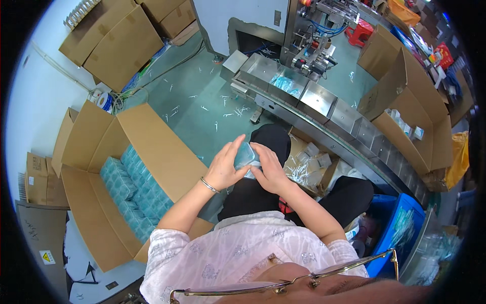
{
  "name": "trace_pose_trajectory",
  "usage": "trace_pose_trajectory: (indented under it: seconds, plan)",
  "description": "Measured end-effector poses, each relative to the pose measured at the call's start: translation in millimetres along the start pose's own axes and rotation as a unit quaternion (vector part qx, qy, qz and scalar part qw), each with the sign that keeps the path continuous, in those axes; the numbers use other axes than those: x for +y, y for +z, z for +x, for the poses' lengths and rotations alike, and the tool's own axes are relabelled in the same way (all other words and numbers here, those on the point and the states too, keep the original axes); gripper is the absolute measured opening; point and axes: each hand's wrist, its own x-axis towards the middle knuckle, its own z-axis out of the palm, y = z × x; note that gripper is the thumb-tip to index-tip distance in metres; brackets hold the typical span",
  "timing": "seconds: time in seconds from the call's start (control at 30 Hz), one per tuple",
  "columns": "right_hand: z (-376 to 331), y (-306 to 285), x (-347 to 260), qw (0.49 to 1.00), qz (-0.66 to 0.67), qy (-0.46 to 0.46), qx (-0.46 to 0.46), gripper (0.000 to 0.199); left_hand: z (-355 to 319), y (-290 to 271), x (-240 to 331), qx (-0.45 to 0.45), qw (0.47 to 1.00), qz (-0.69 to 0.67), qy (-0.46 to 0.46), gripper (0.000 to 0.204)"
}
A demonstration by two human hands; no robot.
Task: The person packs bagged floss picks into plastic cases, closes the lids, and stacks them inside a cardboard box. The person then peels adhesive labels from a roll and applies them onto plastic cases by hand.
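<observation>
Both hands hold one small clear plastic box with teal contents above my lap. My left hand wraps its left side, fingers curled over the top. My right hand presses on its right side and lid. A bracelet sits on my left wrist. Left of my knee stands an open cardboard carton packed with rows of the same teal boxes.
A curved conveyor of steel trays runs ahead, some holding teal packs. A low box of white picks sits by my right knee. A blue crate is at my right. Cartons stand around, and white picks litter the green floor.
</observation>
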Motion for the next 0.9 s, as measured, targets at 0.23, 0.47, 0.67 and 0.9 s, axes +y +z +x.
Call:
trace_pose_trajectory:
  seconds: [0.23, 0.47, 0.67, 0.9]
  plan:
    - [-3, 3, -3, 0.998, -0.056, -0.007, 0.009, 0.053, 8, -11, 1, -0.07, 0.997, -0.005, -0.017, 0.073]
    - [-2, 7, 1, 0.998, -0.053, -0.007, 0.03, 0.05, 2, 3, 0, -0.005, 1.0, 0.026, -0.008, 0.071]
    - [-7, 2, 4, 0.998, -0.021, -0.032, 0.047, 0.045, 5, -20, -14, -0.093, 0.987, -0.133, -0.008, 0.069]
    - [-3, -4, -19, 0.993, -0.029, -0.032, 0.114, 0.043, 4, -20, -8, -0.116, 0.984, -0.137, -0.007, 0.054]
